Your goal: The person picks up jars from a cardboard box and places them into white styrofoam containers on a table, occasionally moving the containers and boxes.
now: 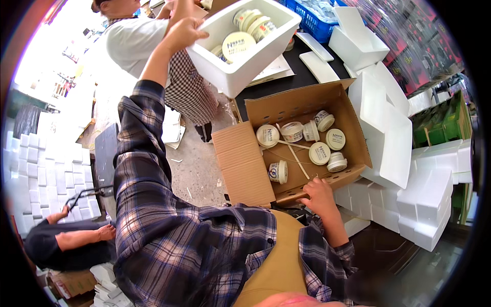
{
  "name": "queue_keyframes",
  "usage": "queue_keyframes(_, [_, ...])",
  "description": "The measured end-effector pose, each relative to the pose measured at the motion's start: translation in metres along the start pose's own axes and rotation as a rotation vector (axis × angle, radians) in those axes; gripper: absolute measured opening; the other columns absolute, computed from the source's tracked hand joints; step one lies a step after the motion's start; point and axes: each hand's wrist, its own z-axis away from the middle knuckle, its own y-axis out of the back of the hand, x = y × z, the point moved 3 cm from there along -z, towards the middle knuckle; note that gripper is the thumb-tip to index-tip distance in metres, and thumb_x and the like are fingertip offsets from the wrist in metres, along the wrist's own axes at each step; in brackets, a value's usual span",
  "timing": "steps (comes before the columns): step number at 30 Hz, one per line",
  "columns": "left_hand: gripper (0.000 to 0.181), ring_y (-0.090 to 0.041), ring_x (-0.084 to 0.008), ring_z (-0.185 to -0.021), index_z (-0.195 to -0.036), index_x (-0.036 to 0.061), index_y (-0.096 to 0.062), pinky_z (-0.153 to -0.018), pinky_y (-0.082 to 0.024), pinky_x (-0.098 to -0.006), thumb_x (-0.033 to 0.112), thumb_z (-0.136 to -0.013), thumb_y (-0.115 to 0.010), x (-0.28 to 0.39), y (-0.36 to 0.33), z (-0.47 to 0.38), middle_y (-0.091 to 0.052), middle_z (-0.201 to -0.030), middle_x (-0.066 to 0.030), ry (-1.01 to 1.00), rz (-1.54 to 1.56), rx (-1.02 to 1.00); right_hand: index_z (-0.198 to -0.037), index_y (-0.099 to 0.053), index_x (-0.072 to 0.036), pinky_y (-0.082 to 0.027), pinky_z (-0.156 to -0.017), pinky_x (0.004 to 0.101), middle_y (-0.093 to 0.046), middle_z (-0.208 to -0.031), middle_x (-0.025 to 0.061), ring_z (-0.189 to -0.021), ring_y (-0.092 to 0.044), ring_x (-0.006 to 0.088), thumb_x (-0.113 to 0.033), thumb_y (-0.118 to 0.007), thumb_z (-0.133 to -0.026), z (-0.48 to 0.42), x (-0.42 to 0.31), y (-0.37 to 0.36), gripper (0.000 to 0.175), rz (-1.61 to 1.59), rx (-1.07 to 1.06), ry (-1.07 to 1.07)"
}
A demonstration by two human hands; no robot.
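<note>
My left hand (184, 34) grips the near left rim of a white foam box (249, 71), which is tilted above the black table (264, 90). Several lidded white tubs (238, 45) lie inside the foam box. Below it stands a cardboard box (295, 96) with its flaps spread. Several more tubs (319, 153) lie scattered in it, some upright and some on their sides, with thin white strips (298, 161) among them. My right hand (319, 195) rests on the near edge of the cardboard box; whether its fingers pinch that edge is unclear.
Foam lids (320, 68) and a blue plastic crate (314, 23) are on the table. Empty foam boxes (383, 134) lean at the right. A co-worker (142, 46) in a checked apron stands at upper left; another person (65, 241) is at lower left, beside stacked foam boxes (57, 172).
</note>
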Motion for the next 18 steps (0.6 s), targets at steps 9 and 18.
queue_keyframes(9, [0.037,-0.071,-0.0353,-0.098,-0.109,0.0023,-0.071,-0.088,-0.054,-0.0434,0.027,-0.081,-0.071,-0.055,-0.092,-0.015,-0.072,-0.106,-0.0227,0.091,-0.212,-0.001,-0.085,-0.068,-0.005,-0.046,-0.091,0.0456,-0.064,-0.089,0.0089,-0.098,-0.058,0.0308,-0.03,-0.088,-0.062,0.009,0.012,0.001,0.039,-0.121,0.129,-0.067])
queue_keyframes(18, [0.075,-0.048,-0.0389,-0.141,-0.149,-0.0044,-0.045,-0.111,-0.04,-0.0411,0.05,-0.099,-0.059,-0.098,-0.184,-0.049,-0.05,-0.15,-0.0267,0.287,-0.173,-0.189,-0.088,-0.066,-0.006,-0.04,-0.107,0.0518,-0.062,-0.089,0.0098,-0.101,-0.058,0.034,-0.028,-0.087,-0.063,0.013,0.018,-0.015,0.039,-0.172,0.227,-0.089])
